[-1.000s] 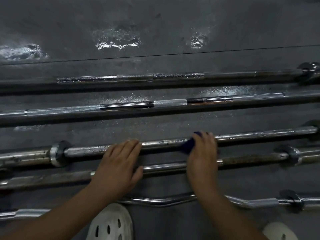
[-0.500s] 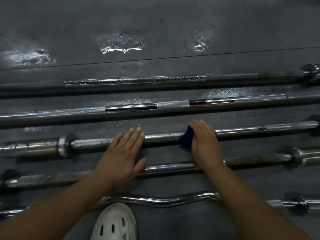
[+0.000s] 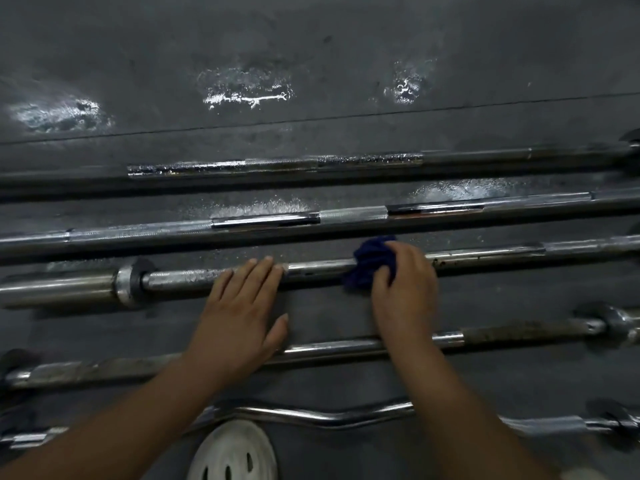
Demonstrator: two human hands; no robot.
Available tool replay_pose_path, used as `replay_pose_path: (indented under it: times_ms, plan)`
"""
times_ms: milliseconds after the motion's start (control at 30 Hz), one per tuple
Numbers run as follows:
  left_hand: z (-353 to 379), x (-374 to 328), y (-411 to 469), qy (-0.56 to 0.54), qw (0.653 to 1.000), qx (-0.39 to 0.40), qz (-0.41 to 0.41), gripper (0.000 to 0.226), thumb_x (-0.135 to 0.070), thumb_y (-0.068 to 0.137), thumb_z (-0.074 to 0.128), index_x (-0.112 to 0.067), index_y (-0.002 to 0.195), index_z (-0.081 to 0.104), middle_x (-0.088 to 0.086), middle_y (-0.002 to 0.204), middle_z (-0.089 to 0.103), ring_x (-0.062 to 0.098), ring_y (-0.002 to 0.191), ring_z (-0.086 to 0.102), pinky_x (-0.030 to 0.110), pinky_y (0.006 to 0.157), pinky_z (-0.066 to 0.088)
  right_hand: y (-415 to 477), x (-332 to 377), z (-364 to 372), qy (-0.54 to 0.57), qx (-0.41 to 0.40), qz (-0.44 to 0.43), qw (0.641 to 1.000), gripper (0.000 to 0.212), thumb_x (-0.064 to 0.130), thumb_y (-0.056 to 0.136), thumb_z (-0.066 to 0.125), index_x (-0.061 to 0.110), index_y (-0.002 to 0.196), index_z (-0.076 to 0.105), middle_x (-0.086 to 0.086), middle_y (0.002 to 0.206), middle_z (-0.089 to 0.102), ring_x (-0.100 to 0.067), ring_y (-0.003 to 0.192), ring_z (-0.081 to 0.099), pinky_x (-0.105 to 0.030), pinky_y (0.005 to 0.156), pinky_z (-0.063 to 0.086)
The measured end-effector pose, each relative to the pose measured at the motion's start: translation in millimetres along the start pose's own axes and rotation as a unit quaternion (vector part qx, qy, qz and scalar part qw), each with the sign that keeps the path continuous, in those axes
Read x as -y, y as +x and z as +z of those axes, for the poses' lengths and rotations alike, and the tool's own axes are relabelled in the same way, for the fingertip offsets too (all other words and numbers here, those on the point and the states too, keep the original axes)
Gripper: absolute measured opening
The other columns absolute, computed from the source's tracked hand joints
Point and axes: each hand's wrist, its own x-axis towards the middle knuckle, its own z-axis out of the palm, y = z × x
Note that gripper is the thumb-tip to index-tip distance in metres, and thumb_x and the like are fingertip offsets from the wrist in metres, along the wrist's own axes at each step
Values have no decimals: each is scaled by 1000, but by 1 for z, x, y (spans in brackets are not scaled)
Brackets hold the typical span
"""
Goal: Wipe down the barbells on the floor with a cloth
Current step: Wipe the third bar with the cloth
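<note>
Several steel barbells lie side by side on the dark floor. My right hand [image 3: 403,289] grips a bunched dark blue cloth [image 3: 372,263] and holds it against the shaft of the third barbell [image 3: 180,280]. My left hand [image 3: 242,313] lies flat with straight fingers, fingertips resting on that same shaft to the left of the cloth. A rusty barbell [image 3: 346,346] passes under both wrists. Nearest me lies a curved chrome curl bar [image 3: 311,415].
Two longer barbells [image 3: 353,216] [image 3: 277,166] lie farther away. Wet patches [image 3: 247,88] shine on the floor beyond them. A white perforated shoe [image 3: 233,452] shows at the bottom edge, between my forearms.
The cloth has slid a little along the third barbell and more of it now shows past my right fingers. The view has shifted slightly. My left hand stays pressed on the shaft.
</note>
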Motion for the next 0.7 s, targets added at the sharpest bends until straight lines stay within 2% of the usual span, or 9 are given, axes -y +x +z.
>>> replay_pose_path:
  times_ms: [33, 133, 167, 267, 300, 433, 500, 600, 700]
  plan:
    - [-1, -4, 2, -2, 1000, -3, -5, 71, -52, 88, 41, -12, 147, 44, 9, 150, 44, 30, 137, 41, 50, 112, 31, -1, 8, 2, 1, 11, -1, 1000, 35, 17, 78, 52, 12, 111, 62, -7, 111, 63, -28, 101, 56, -40, 95, 43]
    - [-8, -10, 6, -16, 1000, -11, -22, 69, -50, 84, 44, -14, 143, 48, 9, 137, 50, 31, 123, 46, 48, 105, 34, -15, 30, 11, -40, 89, -174, 980, 39, 24, 76, 52, 17, 112, 63, -4, 113, 63, -25, 103, 56, -41, 101, 39]
    - [-9, -9, 7, -19, 1000, -11, -20, 69, -49, 83, 44, -14, 142, 49, 8, 134, 50, 31, 121, 47, 48, 104, 34, -9, 23, 7, -51, 88, -183, 978, 38, 25, 75, 53, 17, 110, 65, -3, 112, 64, -25, 101, 57, -40, 100, 40]
    - [-7, -7, 7, -37, 999, -1, -21, 67, -50, 82, 45, -15, 139, 49, 9, 139, 46, 32, 129, 43, 49, 110, 33, 10, -4, -7, -68, 4, 21, 997, 30, 20, 77, 55, 10, 103, 66, -10, 108, 61, -31, 97, 53, -40, 88, 43]
    - [-5, -9, 8, -37, 999, 5, -21, 68, -52, 82, 45, -15, 139, 48, 11, 143, 45, 32, 133, 42, 51, 113, 32, 8, 0, -7, -76, 0, 43, 996, 29, 18, 78, 53, 8, 102, 65, -12, 106, 61, -32, 96, 52, -40, 86, 43]
    - [-5, -15, 6, -38, 999, 17, -20, 69, -53, 81, 43, -11, 135, 52, 11, 139, 54, 29, 130, 49, 49, 112, 33, -19, 25, 8, -57, 139, -187, 971, 37, 20, 73, 54, 13, 109, 64, -7, 106, 62, -27, 94, 54, -38, 85, 45]
    - [-5, -14, -1, -37, 999, 10, -11, 68, -51, 80, 44, -12, 135, 52, 9, 135, 57, 28, 124, 52, 47, 108, 37, -4, 5, -1, -77, 126, -137, 980, 35, 20, 75, 52, 12, 106, 64, -9, 101, 63, -30, 92, 56, -40, 82, 46]
    - [-2, -16, -3, -18, 1000, 5, -9, 70, -52, 77, 45, -14, 136, 52, 6, 130, 57, 27, 117, 54, 45, 99, 37, -8, -4, -5, -87, 29, 49, 995, 33, 13, 75, 53, 4, 105, 62, -15, 105, 61, -36, 97, 54, -43, 88, 44]
    - [5, -23, -3, -18, 1000, 23, -8, 74, -54, 77, 46, -13, 139, 51, 7, 130, 56, 28, 114, 52, 44, 95, 34, -46, 41, 12, -49, 125, -110, 985, 45, 14, 78, 52, 6, 122, 57, -12, 122, 58, -29, 110, 51, -42, 100, 43]
